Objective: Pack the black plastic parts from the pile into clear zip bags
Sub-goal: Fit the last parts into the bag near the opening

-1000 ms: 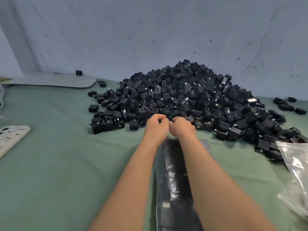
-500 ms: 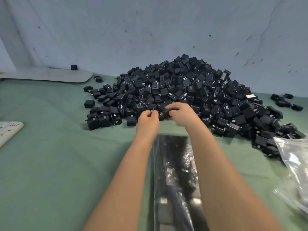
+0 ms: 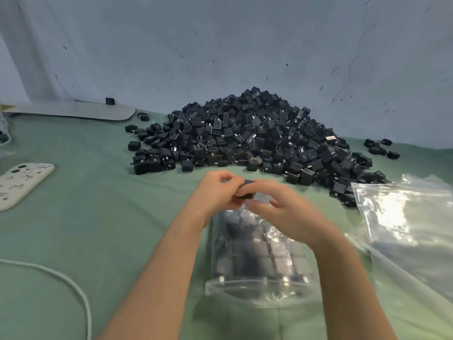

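Note:
A big pile of black plastic parts (image 3: pixel 257 133) lies on the green cloth against the wall. In front of it lies a clear zip bag (image 3: pixel 257 261) with rows of black parts inside. My left hand (image 3: pixel 215 192) grips a black part (image 3: pixel 246 190) at the bag's far, open end. My right hand (image 3: pixel 282 212) is beside it, fingers curled at the bag's mouth and touching the part; it is blurred, so its exact hold is unclear.
A stack of empty clear zip bags (image 3: pixel 404 217) lies at the right. A white phone case (image 3: pixel 19 185) and a white cord (image 3: pixel 61 285) lie at the left. A grey board (image 3: pixel 73 111) sits by the wall. Loose black parts (image 3: pixel 382 148) lie at the far right.
Both hands have drawn back from the pile's edge toward me, the left one carrying a black part to the bag's mouth. The camera view has tilted down.

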Available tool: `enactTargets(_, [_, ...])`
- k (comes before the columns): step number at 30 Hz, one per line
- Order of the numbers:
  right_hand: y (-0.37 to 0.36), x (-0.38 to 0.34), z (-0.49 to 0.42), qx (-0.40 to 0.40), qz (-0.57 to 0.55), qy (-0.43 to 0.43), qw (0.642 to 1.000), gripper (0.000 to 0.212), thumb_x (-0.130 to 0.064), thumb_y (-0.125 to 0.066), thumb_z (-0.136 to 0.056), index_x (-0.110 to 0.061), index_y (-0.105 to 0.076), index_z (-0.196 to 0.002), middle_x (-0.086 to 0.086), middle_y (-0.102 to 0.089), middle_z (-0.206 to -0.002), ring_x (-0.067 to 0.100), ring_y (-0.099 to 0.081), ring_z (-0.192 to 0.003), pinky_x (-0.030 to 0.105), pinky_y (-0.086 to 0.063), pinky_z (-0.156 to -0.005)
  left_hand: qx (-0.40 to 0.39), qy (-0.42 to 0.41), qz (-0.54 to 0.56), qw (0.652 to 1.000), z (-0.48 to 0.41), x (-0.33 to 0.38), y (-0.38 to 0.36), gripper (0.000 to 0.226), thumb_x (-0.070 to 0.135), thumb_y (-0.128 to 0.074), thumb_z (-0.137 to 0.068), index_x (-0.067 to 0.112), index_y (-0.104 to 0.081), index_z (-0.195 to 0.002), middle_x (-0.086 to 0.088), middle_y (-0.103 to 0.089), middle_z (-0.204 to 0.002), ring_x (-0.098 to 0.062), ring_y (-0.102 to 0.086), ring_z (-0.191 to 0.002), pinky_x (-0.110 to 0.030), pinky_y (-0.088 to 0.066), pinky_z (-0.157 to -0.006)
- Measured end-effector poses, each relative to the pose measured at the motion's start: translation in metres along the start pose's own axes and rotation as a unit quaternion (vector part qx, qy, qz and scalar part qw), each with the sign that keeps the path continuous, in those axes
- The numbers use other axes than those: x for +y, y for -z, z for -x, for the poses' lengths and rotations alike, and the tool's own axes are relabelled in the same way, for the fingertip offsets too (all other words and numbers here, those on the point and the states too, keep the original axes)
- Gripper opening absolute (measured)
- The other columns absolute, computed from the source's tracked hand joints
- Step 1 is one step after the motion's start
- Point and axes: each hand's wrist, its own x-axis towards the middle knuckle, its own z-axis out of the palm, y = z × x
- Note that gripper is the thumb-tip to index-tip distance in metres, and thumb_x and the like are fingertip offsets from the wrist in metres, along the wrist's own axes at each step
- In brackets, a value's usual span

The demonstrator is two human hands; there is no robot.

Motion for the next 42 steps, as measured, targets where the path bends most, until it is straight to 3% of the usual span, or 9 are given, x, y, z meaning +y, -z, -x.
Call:
enactTargets(10, [-0.025,0.011,0.070,0.077,0.023,-0.013,0.997,0.029,-0.023,-0.056,-0.094,-0.049,-0.060,-0.105,-0.015,-0.047,-0.123,-0.005,-0.041,-0.118,-0.007,-0.020,-0.087,-0.018,-0.006,-0.052,0.998,0.037,-0.020,-0.023,0.012,0.021,-0.058,-0.090,0.010,-0.061,-0.093,-0.003,-0.068,-0.063,-0.013,-0.068,-0.057,-0.028,-0.057,-0.059])
enactTargets(15, [-0.030,0.016,0.093,0.135,0.009,-0.029,0.990,0.030,-0.022,-0.056,-0.094,-0.049,-0.061,-0.106,-0.017,-0.053,-0.117,-0.004,-0.047,-0.115,0.008,-0.031,-0.095,0.009,-0.057,-0.206,0.977,0.056,-0.022,-0.021,0.029,0.047,-0.059,-0.086,0.020,-0.058,-0.099,0.004,-0.067,-0.083,-0.009,-0.065,-0.075,-0.030,-0.055,-0.071])
enactTargets(22, [-0.024,0.011,0.133,0.166,-0.044,-0.078,0.982,0.028,-0.018,-0.060,-0.090,-0.045,-0.067,-0.091,-0.022,-0.067,-0.096,-0.004,-0.058,-0.097,0.022,-0.046,-0.085,-0.161,-0.206,-0.518,0.815,0.100,-0.035,-0.024,0.028,0.043,-0.058,-0.086,0.030,-0.050,-0.109,0.008,-0.043,-0.105,-0.015,-0.040,-0.105,-0.027,-0.032,-0.089])
enactTargets(26, [-0.030,-0.001,0.147,0.086,0.028,-0.097,0.991,0.031,-0.026,-0.062,-0.088,-0.057,-0.059,-0.085,-0.016,-0.063,-0.092,-0.009,-0.053,-0.096,0.004,-0.037,-0.081,-0.110,-0.242,-0.466,0.844,0.098,-0.026,-0.028,0.005,0.029,-0.052,-0.093,0.027,-0.055,-0.096,0.007,-0.051,-0.097,-0.016,-0.052,-0.097,-0.028,-0.041,-0.081])
enactTargets(29, [-0.051,-0.001,0.140,0.062,0.104,-0.100,0.988,0.035,-0.030,-0.054,-0.093,-0.062,-0.048,-0.107,-0.019,-0.048,-0.119,-0.005,-0.043,-0.118,0.001,-0.025,-0.094,-0.110,-0.244,-0.456,0.849,0.098,-0.018,-0.027,0.002,0.030,-0.053,-0.091,0.030,-0.053,-0.089,0.009,-0.051,-0.091,-0.014,-0.053,-0.092,-0.030,-0.044,-0.080])
enactTargets(33, [-0.089,0.004,0.120,0.077,0.208,-0.096,0.970,0.055,-0.018,-0.053,-0.088,-0.026,-0.041,-0.142,0.006,-0.032,-0.143,0.024,-0.030,-0.136,0.020,-0.023,-0.112,-0.096,-0.254,-0.472,0.839,0.103,-0.011,-0.029,0.006,0.029,-0.052,-0.090,0.026,-0.055,-0.092,0.006,-0.053,-0.094,-0.016,-0.053,-0.091,-0.034,-0.045,-0.080])
enactTargets(35, [-0.099,0.006,0.108,0.153,0.238,-0.073,0.956,0.048,-0.005,-0.065,-0.073,0.000,-0.062,-0.121,0.022,-0.059,-0.117,0.043,-0.056,-0.111,0.042,-0.048,-0.096,-0.094,-0.253,-0.478,0.836,0.104,-0.010,-0.030,0.007,0.028,-0.051,-0.090,0.024,-0.055,-0.093,0.006,-0.052,-0.093,-0.017,-0.052,-0.090,-0.035,-0.046,-0.078])
enactTargets(38, [-0.101,0.008,0.089,0.170,0.263,-0.051,0.948,0.029,-0.005,-0.059,-0.066,-0.001,-0.072,-0.092,0.016,-0.070,-0.081,0.043,-0.066,-0.085,0.046,-0.056,-0.075,-0.099,-0.258,-0.489,0.827,0.105,-0.009,-0.029,0.005,0.028,-0.050,-0.090,0.024,-0.053,-0.092,0.007,-0.047,-0.089,-0.016,-0.050,-0.088,-0.032,-0.043,-0.075])
enactTargets(42, [-0.096,0.024,0.065,0.109,0.293,-0.141,0.939,0.050,-0.034,-0.035,-0.094,-0.015,-0.038,-0.140,0.008,-0.045,-0.141,0.026,-0.027,-0.138,0.037,-0.015,-0.116,-0.114,-0.250,-0.504,0.819,0.104,-0.008,-0.029,0.013,0.034,-0.046,-0.089,0.023,-0.052,-0.093,0.007,-0.044,-0.088,-0.018,-0.050,-0.090,-0.032,-0.041,-0.074])
